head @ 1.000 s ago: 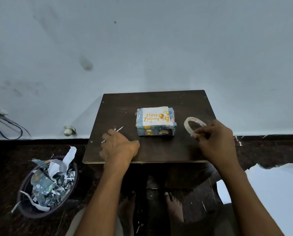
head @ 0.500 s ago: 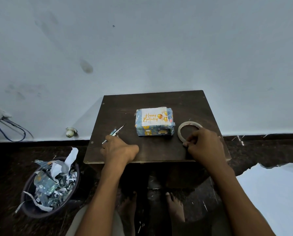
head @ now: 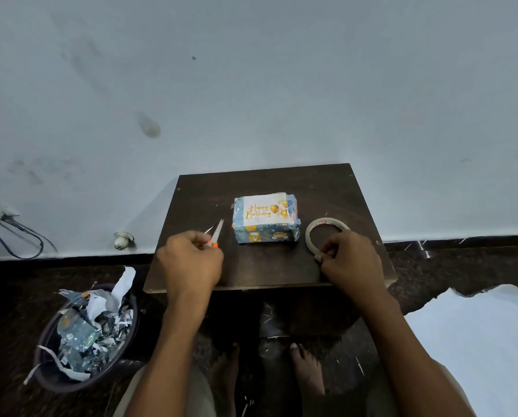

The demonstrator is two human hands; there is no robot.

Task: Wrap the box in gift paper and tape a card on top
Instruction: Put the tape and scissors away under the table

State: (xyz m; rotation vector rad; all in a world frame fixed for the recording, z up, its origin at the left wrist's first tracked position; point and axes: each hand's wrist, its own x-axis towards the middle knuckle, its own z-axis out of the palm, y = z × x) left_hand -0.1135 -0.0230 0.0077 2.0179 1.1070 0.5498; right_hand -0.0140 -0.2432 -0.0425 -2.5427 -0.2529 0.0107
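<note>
A box wrapped in blue patterned gift paper stands in the middle of a small dark wooden table. A white "Happy Birthday" card lies on top of it. Left of the box, my left hand holds orange-handled scissors whose blades point away from me. Right of the box, a roll of clear tape lies flat on the table, and my right hand pinches its near edge with curled fingers.
A dark bin full of paper scraps stands on the floor at the left. A white sheet lies on the floor at the right. The wall rises just behind the table, with a cable at far left. Bare feet show under the table.
My right hand brought the tape roll down and leftward, and it now lies flat near the box. My left hand lifted slightly, so more of the scissors' blades and orange handle shows.
</note>
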